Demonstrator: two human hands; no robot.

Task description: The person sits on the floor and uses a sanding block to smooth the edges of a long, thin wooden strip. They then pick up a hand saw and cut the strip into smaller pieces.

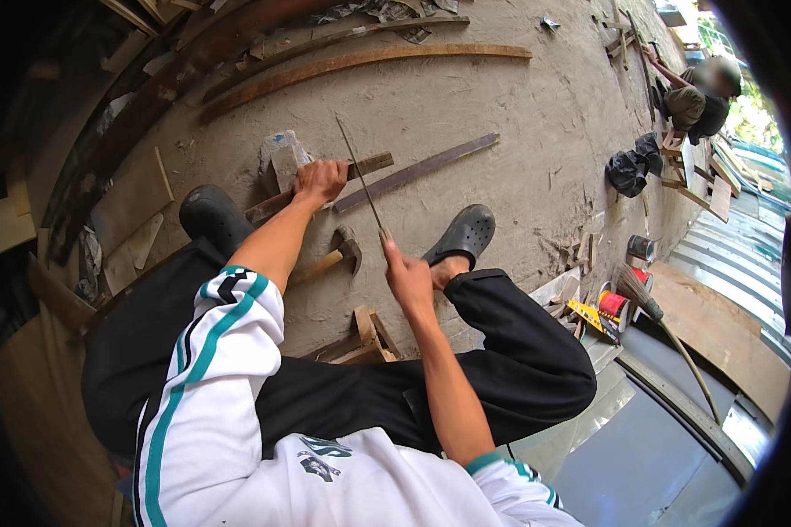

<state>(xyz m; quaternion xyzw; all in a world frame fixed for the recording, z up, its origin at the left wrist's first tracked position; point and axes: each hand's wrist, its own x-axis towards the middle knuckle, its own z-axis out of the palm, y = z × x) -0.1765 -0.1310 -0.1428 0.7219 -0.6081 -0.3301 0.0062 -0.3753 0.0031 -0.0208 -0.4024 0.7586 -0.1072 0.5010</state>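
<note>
My left hand point(322, 182) is closed around a short wooden strip point(373, 164), pressing it down beside a whitish block point(283, 156). In my right hand point(408, 279) is the handle of a handsaw point(362, 176). Its thin blade, seen nearly edge-on, points away from me and crosses the strip just right of my left hand. Whether its teeth touch the wood I cannot tell. A longer dark wooden strip point(439, 164) lies on the ground to the right. Between my forearms lies a hammer point(347, 249) with a wooden handle.
Long wooden boards point(369, 60) lie along the far side. Wood offcuts point(369, 335) sit close to my legs. At right are a broom point(677, 338), cans point(642, 248) and a black plastic bag point(628, 174). Another person point(699, 97) crouches at the far right.
</note>
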